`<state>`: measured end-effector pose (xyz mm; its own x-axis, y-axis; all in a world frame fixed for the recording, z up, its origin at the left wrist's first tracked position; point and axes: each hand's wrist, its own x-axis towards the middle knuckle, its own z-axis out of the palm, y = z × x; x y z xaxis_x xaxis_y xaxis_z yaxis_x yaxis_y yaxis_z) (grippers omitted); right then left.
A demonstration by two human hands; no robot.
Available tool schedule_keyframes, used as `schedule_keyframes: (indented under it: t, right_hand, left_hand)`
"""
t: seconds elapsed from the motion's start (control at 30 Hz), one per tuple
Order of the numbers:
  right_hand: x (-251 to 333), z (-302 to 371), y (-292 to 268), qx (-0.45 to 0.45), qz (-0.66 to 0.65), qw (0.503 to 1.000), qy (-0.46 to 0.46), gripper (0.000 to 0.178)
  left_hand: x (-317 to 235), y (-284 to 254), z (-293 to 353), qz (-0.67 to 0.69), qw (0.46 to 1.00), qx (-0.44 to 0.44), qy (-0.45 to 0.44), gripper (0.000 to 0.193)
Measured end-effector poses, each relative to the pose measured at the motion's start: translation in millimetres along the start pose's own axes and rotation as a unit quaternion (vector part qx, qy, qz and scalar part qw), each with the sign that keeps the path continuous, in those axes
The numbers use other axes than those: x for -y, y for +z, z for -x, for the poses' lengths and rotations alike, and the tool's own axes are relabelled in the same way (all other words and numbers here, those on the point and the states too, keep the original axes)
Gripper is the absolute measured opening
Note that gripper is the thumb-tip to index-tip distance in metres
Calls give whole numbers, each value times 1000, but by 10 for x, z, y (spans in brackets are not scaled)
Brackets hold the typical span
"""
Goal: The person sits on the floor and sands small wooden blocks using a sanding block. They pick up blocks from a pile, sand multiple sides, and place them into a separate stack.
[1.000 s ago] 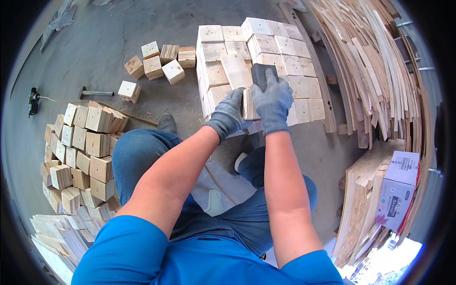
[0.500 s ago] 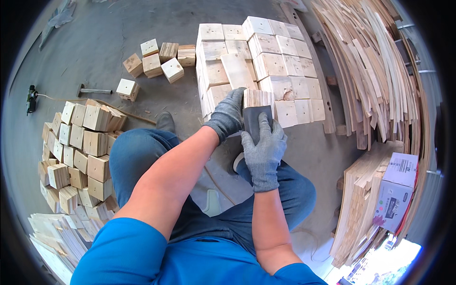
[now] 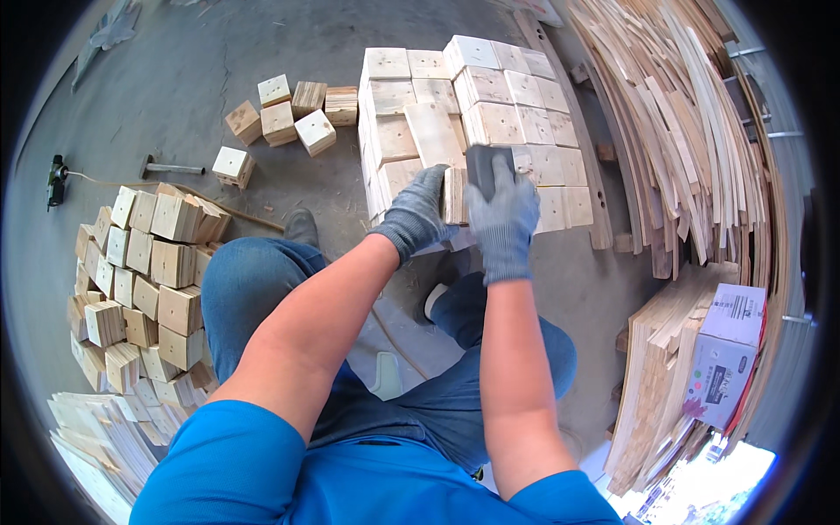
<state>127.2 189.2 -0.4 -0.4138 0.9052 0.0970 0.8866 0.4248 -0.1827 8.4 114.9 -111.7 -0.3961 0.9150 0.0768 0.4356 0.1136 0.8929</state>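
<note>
My left hand (image 3: pixel 420 210), in a grey knit glove, is closed on the left side of a layered wooden block (image 3: pixel 454 196), steadying it at the near edge of a big stack. In my right hand (image 3: pixel 506 219), gloved alike and a little blurred, is a dark grey sanding block (image 3: pixel 488 168), its fingers pressed on top. The sanding block lies tilted against the wooden block's right side; its underside is hidden. Just beyond both hands rise the stacked wooden blocks (image 3: pixel 497 122), with a loose flat wooden piece (image 3: pixel 433 134) lying on them.
Several loose wooden blocks (image 3: pixel 278 121) lie on the floor ahead. A hammer (image 3: pixel 173 167) and a power tool (image 3: pixel 58 181) with a cord are at left, above a pile of blocks (image 3: pixel 144 271). Long wood strips (image 3: pixel 674 114) and a carton (image 3: pixel 724 359) line the right.
My right hand has moved up and to the right with the sanding block, from the wooden block's near face to its right side. The wooden block has turned slightly; my left hand keeps its hold.
</note>
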Motion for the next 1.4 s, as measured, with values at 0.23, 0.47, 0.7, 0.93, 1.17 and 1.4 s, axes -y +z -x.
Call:
schedule_keyframes:
  t: [0.23, 0.47, 0.7, 0.93, 1.17, 1.4]
  right_hand:
    - [-222, 941, -42, -30, -7, 999, -15, 75]
    - [-258, 111, 46, -47, -4, 999, -18, 74]
    - [-517, -636, -89, 8, -371, 927, 54, 74]
    - [-566, -279, -108, 102, -434, 893, 60, 65]
    - [-717, 427, -226, 105, -462, 872, 121, 63]
    - [-559, -11, -221, 114, -449, 881, 100, 64]
  left_hand:
    - [-97, -116, -3, -4, 998, 47, -42, 99]
    - [-17, 10, -9, 0, 999, 21, -31, 103]
    - [80, 39, -20, 33, 999, -12, 17, 90]
    - [-12, -4, -9, 21, 1000, 14, -3, 93]
    - [-74, -83, -2, -9, 999, 38, -26, 100]
    - [-16, -76, 5, -1, 1000, 20, -12, 99]
